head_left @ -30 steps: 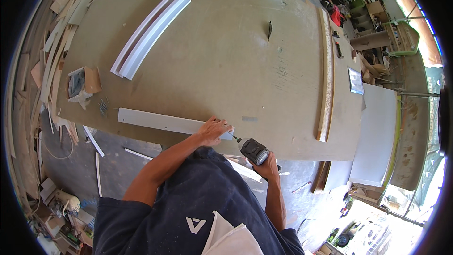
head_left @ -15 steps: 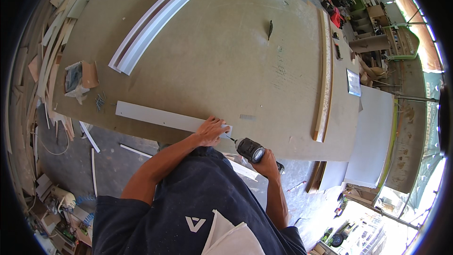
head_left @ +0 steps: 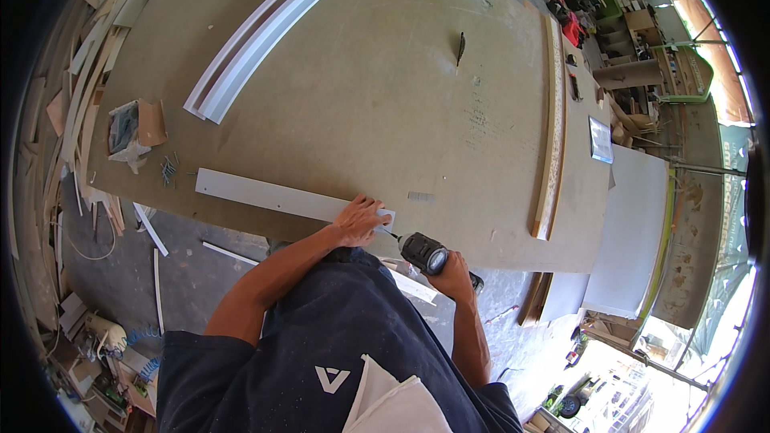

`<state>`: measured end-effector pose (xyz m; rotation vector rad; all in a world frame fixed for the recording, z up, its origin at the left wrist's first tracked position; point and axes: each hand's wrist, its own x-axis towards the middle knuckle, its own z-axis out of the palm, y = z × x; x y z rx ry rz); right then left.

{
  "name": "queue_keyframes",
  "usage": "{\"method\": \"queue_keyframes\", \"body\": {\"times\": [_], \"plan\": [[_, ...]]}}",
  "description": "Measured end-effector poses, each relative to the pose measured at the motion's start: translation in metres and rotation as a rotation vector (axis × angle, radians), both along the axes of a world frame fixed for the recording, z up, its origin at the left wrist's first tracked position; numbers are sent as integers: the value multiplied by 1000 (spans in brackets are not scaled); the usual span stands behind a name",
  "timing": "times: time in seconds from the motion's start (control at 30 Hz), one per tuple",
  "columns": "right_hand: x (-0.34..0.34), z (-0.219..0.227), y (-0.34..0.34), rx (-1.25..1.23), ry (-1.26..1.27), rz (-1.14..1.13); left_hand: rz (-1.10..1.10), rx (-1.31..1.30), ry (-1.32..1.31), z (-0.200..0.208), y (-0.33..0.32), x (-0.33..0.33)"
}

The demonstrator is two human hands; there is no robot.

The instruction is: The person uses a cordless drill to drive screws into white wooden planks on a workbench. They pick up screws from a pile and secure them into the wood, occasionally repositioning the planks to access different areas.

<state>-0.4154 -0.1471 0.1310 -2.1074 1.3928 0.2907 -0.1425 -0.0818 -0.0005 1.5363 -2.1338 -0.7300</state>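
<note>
So, mid-frame, the left hand (head_left: 358, 222) is resting half-open on a white board (head_left: 273, 195); the right hand (head_left: 452, 276) is gripping a drill (head_left: 421, 252).

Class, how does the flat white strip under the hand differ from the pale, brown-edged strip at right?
The flat white strip has a white face; the pale, brown-edged strip a speckled one.
The white strip lies mostly crosswise; the pale strip points away from the person.
The left hand is on the white strip; no hand touches the pale strip.
Both are long and narrow, on the tan table.
</note>
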Motion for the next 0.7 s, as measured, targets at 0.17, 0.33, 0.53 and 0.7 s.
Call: {"method": "queue_keyframes", "body": {"times": [0.17,0.33,0.53,0.7], "plan": [[8,8,-1,20,-2,-8,1,-7,6,-2,1,0],[22,22,-1,0,93,10,-9,14,-9,1,0,-1],[42,42,3,-5,158,17,55,-136,106,-1,7,-6],[57,50,2,59,202,8,93,-196,80,-10,8,-12]]}}
